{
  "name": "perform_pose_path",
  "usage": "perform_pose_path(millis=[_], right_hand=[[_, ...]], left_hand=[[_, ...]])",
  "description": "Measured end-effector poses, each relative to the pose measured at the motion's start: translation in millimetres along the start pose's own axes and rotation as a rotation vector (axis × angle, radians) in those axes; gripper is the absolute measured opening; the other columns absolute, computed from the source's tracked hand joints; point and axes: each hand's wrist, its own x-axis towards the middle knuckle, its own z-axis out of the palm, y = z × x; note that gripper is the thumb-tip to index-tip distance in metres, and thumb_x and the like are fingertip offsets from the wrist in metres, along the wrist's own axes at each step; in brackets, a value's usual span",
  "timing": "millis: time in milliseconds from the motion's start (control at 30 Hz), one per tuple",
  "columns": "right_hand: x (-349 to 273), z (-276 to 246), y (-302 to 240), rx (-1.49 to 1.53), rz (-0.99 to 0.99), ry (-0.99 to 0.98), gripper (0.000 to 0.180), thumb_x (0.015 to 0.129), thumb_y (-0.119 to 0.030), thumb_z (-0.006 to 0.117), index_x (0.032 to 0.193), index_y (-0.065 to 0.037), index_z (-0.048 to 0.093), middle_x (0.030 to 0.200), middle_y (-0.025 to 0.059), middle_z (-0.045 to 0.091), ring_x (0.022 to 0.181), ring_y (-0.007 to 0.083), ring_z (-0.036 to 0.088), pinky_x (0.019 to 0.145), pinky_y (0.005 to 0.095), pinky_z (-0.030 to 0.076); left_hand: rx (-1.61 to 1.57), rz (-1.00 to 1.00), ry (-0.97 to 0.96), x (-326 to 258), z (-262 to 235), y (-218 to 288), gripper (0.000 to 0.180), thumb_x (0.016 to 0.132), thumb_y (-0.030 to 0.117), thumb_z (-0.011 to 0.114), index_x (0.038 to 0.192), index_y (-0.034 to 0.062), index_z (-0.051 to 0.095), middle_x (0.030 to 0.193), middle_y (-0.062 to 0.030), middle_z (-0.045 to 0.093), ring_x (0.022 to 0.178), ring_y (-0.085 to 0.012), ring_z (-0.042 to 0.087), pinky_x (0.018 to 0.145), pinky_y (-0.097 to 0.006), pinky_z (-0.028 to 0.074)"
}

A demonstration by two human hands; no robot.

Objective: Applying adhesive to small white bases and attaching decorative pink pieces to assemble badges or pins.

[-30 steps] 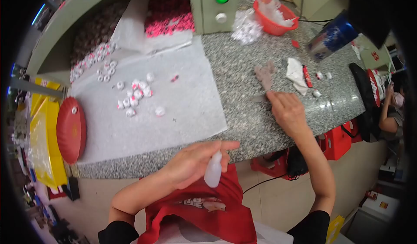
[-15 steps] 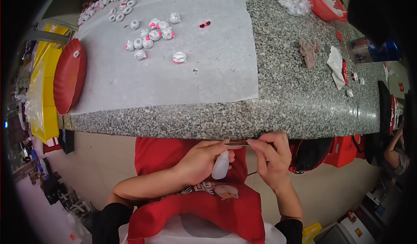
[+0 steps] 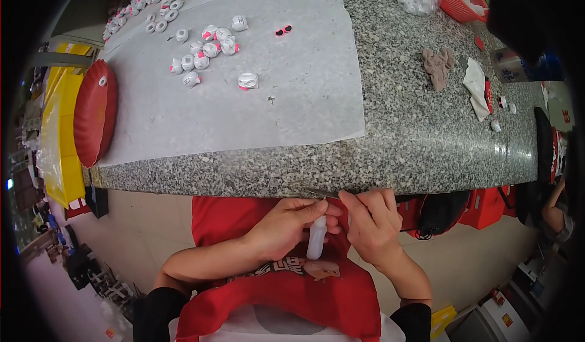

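Observation:
Just below the counter's front edge, my left hand (image 3: 285, 225) is closed around the neck of a small white squeeze bottle (image 3: 316, 239), its body hanging down in front of my red apron. My right hand (image 3: 374, 227) pinches a thin, pointed metal tool (image 3: 325, 192), which looks like tweezers. The tool points left, its tip over the counter edge just above my left fingertips. Whether my left fingers also pinch something small is hidden. On the white paper sheet (image 3: 292, 113) lie several small white round pieces (image 3: 211, 49) with pink parts and a pink piece with black hearts (image 3: 284, 31).
A red scalloped tray (image 3: 94, 113) stands at the left beside yellow bins (image 3: 64, 153). More white pieces (image 3: 161, 22) lie at the far left. On the speckled granite counter (image 3: 414, 129) are a crumpled cloth (image 3: 437, 68), a white tissue (image 3: 476, 89) and a red basket (image 3: 457, 7).
The metal tool has swung from lying level by my left fingers to a slant, its tip raised above them. My right hand has moved slightly left and down. The bottle hangs a little lower.

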Motion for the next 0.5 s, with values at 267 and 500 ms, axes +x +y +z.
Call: perform_pose_path(millis=[267,500], right_hand=[[6.1,1.4,2.8,0.002,-0.032,0.013,0.037,0.052,0.006,0.058,0.087,-0.003,0.064,0.075,0.0052,0.052,0.067,0.0226,0.05,0.056,0.0298,0.044],[5.2,0.7,0.9,-0.016,-0.058,0.055,0.038,0.052,0.006,0.058,0.088,-0.003,0.065,0.074,0.005,0.052,0.067,0.0233,0.05,0.057,0.0295,0.044]], left_hand=[[0.077,-0.038,0.056,-1.6,3.0,2.3,0.03,0.09,0.021,0.049,0.105,-0.005,0.055,0.097,-0.0133,0.06,0.092,-0.0261,0.059,0.084,-0.04,0.047],[0.044,-0.017,0.094,-1.7,6.3,-0.1,0.028,0.09,0.019,0.049,0.105,-0.0034,0.056,0.1,-0.0134,0.06,0.095,-0.0256,0.058,0.084,-0.04,0.046]])
